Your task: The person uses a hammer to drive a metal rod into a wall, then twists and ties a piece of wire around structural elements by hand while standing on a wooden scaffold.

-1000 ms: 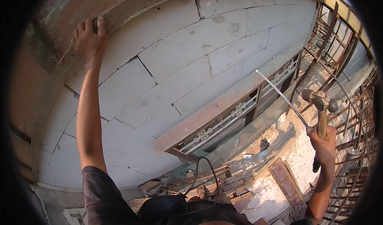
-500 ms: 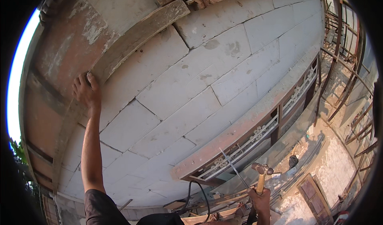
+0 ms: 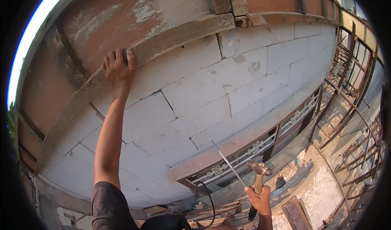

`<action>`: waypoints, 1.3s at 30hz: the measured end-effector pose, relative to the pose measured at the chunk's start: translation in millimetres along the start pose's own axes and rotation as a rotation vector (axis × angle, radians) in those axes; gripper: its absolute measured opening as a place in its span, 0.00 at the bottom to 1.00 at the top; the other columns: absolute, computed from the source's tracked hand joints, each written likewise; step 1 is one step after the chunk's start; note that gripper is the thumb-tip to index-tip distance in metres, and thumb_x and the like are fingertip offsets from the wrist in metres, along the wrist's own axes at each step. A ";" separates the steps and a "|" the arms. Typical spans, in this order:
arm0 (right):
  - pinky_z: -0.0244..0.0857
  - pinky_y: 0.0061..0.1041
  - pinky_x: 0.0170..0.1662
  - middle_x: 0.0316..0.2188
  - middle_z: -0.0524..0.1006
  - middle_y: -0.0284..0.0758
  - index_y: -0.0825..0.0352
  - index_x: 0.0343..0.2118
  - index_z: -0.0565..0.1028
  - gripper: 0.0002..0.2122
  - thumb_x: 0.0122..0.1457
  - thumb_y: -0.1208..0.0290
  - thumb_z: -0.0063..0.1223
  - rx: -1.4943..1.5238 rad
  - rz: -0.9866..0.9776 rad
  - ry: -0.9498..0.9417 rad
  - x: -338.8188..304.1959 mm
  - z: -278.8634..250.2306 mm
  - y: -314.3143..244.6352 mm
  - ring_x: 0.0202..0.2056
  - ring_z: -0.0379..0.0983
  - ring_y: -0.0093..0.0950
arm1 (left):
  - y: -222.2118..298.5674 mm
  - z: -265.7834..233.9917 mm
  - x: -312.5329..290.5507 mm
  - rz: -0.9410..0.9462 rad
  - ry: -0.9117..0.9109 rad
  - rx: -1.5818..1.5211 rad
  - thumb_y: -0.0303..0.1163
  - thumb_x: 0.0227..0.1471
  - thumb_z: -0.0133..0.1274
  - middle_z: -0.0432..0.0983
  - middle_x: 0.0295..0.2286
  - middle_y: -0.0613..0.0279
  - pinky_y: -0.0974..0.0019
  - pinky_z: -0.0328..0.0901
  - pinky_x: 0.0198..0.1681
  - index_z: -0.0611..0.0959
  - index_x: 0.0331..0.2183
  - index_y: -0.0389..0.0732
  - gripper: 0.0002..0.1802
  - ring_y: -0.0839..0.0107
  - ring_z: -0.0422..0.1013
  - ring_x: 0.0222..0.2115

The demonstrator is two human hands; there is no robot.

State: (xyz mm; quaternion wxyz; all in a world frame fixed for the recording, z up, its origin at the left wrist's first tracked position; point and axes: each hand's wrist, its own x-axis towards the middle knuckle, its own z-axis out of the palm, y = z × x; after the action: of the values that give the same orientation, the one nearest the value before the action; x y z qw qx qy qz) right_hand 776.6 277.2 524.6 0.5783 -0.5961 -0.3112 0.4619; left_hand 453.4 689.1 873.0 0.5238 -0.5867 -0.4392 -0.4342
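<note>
My left hand (image 3: 119,70) reaches up with its fingers hooked over the top edge of a long wooden plank (image 3: 183,33), closed on it. The plank runs along the upper part of a pale block wall (image 3: 203,91), beneath reddish-brown boards (image 3: 110,22). Low on the right, my right hand (image 3: 260,197) is closed around a hammer (image 3: 259,181), its metal head up and its wooden handle in the fist. A long thin metal rod (image 3: 228,162) slants up and left from the same hand. A black end shows below the fist; which tool it belongs to is unclear.
A ledge (image 3: 228,150) juts out over a window with a white ornamental grille (image 3: 252,148). Wooden scaffold poles (image 3: 334,91) stand at the right. A black cable (image 3: 211,199) loops near my body. Planks (image 3: 222,209) lie by my feet; a wooden panel (image 3: 295,213) lies far below.
The view has shifted, so the plank and boards show lower and further right. My left hand appears higher and further right, still on the plank. The right hand keeps the hammer and rod.
</note>
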 end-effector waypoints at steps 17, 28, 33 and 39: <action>0.55 0.21 0.19 0.16 0.71 0.26 0.69 0.25 0.76 0.10 0.58 0.73 0.66 -0.206 0.240 -0.255 -124.7 191.2 19.7 0.16 0.63 0.14 | -57.2 -276.2 -395.2 -0.237 -1.249 -1.275 0.56 0.59 0.56 0.79 0.44 0.58 0.47 0.64 0.53 0.82 0.51 0.46 0.28 0.61 0.72 0.49; 0.52 0.20 0.18 0.14 0.66 0.26 0.69 0.28 0.76 0.10 0.62 0.69 0.63 -0.615 0.566 -0.761 -180.0 368.5 119.9 0.14 0.59 0.16 | -191.4 -494.3 -610.9 -0.998 -1.413 -1.283 0.54 0.63 0.52 0.78 0.31 0.55 0.50 0.67 0.34 0.81 0.32 0.38 0.26 0.49 0.76 0.30; 0.52 0.18 0.20 0.17 0.69 0.24 0.67 0.31 0.76 0.13 0.65 0.62 0.61 -0.942 0.474 -0.930 -169.4 404.1 182.0 0.17 0.61 0.14 | -196.8 -591.8 -706.1 -1.498 -1.387 -0.745 0.53 0.64 0.51 0.79 0.32 0.51 0.51 0.68 0.39 0.83 0.37 0.40 0.23 0.48 0.75 0.36; 0.64 0.29 0.31 0.21 0.72 0.33 0.73 0.39 0.78 0.14 0.63 0.63 0.59 -1.273 0.373 -1.220 -148.1 416.6 297.8 0.25 0.67 0.23 | -166.4 -689.7 -873.8 -1.873 -1.129 -0.084 0.39 0.63 0.53 0.79 0.39 0.45 0.52 0.69 0.44 0.83 0.43 0.35 0.17 0.48 0.76 0.39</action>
State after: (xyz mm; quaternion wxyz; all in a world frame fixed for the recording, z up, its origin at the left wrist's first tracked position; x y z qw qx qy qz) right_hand 292.4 269.7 301.7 -0.2114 -0.4956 -0.6593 0.5245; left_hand 50.7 -39.8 115.8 -0.3114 -0.1520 -0.8729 -0.3436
